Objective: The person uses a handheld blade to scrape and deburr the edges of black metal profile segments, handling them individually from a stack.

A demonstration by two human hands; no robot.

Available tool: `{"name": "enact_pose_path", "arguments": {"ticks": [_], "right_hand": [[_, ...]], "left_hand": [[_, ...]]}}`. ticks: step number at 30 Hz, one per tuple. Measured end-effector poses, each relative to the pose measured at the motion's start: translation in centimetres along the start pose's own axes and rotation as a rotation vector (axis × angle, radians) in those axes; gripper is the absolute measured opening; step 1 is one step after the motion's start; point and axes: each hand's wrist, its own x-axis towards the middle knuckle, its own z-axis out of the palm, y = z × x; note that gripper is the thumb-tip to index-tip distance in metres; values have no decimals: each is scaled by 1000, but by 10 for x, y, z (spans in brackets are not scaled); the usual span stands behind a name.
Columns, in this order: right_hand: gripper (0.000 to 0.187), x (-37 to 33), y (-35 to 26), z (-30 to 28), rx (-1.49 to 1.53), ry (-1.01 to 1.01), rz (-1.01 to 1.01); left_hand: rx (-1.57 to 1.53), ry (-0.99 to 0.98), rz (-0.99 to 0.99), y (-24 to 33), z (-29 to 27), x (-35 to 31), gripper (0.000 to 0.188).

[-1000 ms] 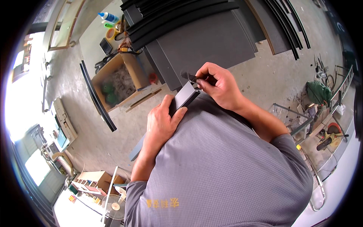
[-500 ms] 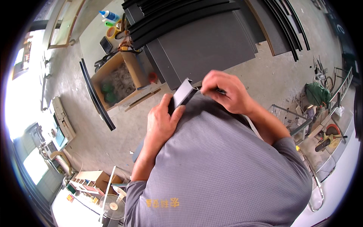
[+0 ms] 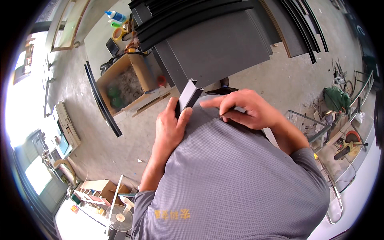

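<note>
My left hand [image 3: 170,126] is wrapped round a short metal profile [image 3: 189,96], pale on one face and dark on the side. Its end, with a hooked edge, points up and away from me, in front of my grey shirt. Close to its right is my right hand [image 3: 250,110]. The index finger reaches toward the profile without touching it, while the thumb and other fingers pinch something small and dark that I cannot make out. Beyond both hands lies a stack of dark grey panels [image 3: 218,48].
Long black strips [image 3: 192,24] lie across the panels. Left of them stands an open cardboard box [image 3: 140,74] with scraps inside, near a glue bottle [image 3: 116,16] and a tape roll [image 3: 118,33]. More black strips [image 3: 102,100] lean beside the box. A fan [image 3: 120,218] stands at lower left.
My right hand has come away from the profile's end, lower and toward my body, and its index finger has stretched out. The left hand has shifted slightly left, the profile tilting more upright.
</note>
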Motion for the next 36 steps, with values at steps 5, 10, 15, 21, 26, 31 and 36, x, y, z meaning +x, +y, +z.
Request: {"name": "enact_pose_path", "arguments": {"ticks": [5,10,15,21,26,31,36], "right_hand": [[18,12,-1,-3,-215,109,-32],[16,5,12,0,-249,11,-44],[19,12,10,-8,-237,96,-49],[16,21,16,7,-94,55,-35],[19,10,17,-13,-118,52,94],[19,23,0,-5,-167,44,-41],[16,14,7,-8,-114,70,-96]], "left_hand": [[-19,13,48,-3,0,1,56],[-9,35,75,-9,4,-3,53],[-89,2,74,-4,-3,-1,57],[-101,5,161,-11,0,0,62],[-108,36,109,-10,-3,-2,63],[-100,19,127,-10,-2,0,58],[-61,21,154,-7,0,-1,49]]}}
